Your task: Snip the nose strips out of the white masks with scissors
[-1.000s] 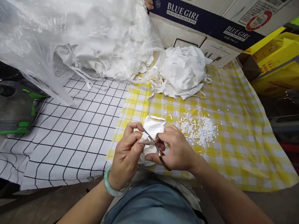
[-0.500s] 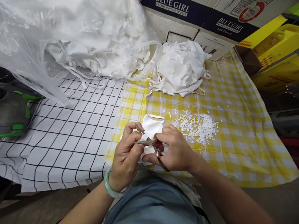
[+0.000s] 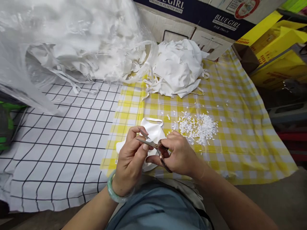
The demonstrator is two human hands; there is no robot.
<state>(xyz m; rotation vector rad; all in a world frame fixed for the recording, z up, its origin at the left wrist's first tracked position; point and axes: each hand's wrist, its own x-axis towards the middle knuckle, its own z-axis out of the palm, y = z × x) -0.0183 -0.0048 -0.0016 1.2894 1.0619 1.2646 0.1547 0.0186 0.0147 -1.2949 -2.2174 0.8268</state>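
Note:
My left hand [image 3: 131, 159], a green bangle on its wrist, pinches the edge of a white cloth mask [image 3: 152, 127] with a narrow loop at its top. The mask lies partly on the table and partly under my hands. In my right hand [image 3: 182, 155] is a pair of scissors [image 3: 155, 146], its fingers and thumb in the bronze-coloured handles. The blades are parted and point left, right at my left thumb and fingertips. What exactly sits between the blades is too small to tell.
Small white clippings [image 3: 206, 129] lie to the right on the yellow checked cloth [image 3: 242, 140]. Behind are a heap of similar white pieces [image 3: 178, 65] and a big clear plastic bag [image 3: 83, 28] of more. A beer carton [image 3: 199, 16] and yellow boxes [image 3: 273, 44] stand at the back.
The scissor blades have come closer together, and my left thumb now rests near the lower blade. The view has shifted slightly, so the table and its things appear further left.

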